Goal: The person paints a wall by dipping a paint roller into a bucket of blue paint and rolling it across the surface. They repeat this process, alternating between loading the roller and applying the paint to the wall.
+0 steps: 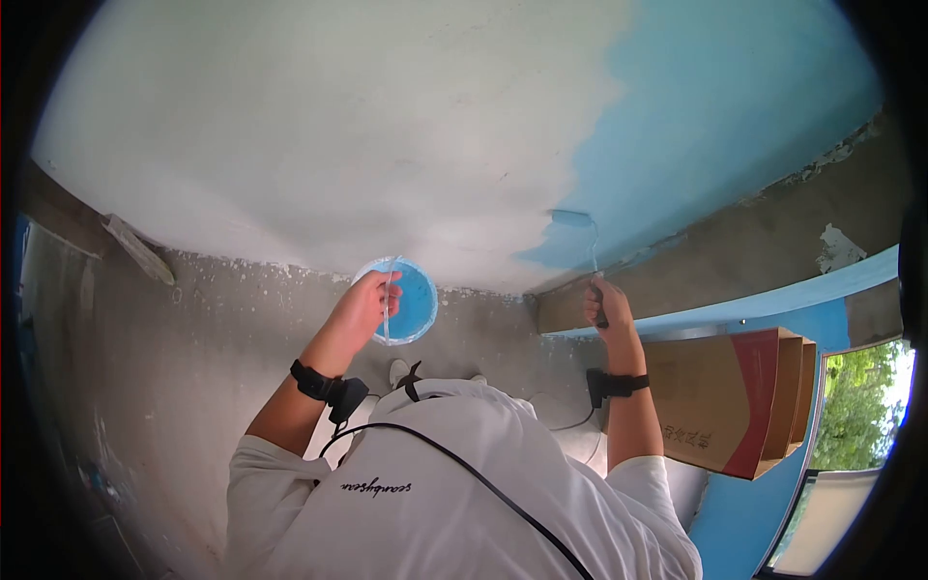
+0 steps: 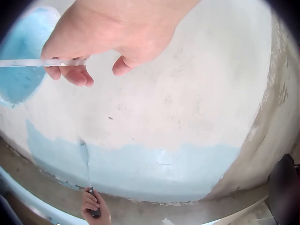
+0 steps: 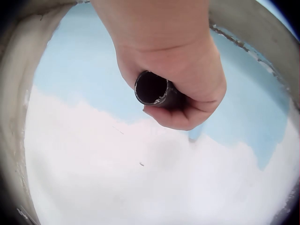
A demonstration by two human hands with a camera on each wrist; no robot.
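Currently, the right hand point(image 1: 607, 304) has its fingers curled around the dark handle point(image 3: 152, 89) of the paint roller point(image 1: 571, 218), and the roller is at the wall point(image 1: 387, 126), by the edge of the blue paint point(image 1: 715, 106). The left hand point(image 1: 377, 302) holds with bent fingers the white bail point(image 2: 28, 62) of the bucket point(image 1: 418, 304), which has blue paint inside and is near the lower part of the wall, above the grey floor point(image 1: 242, 338).
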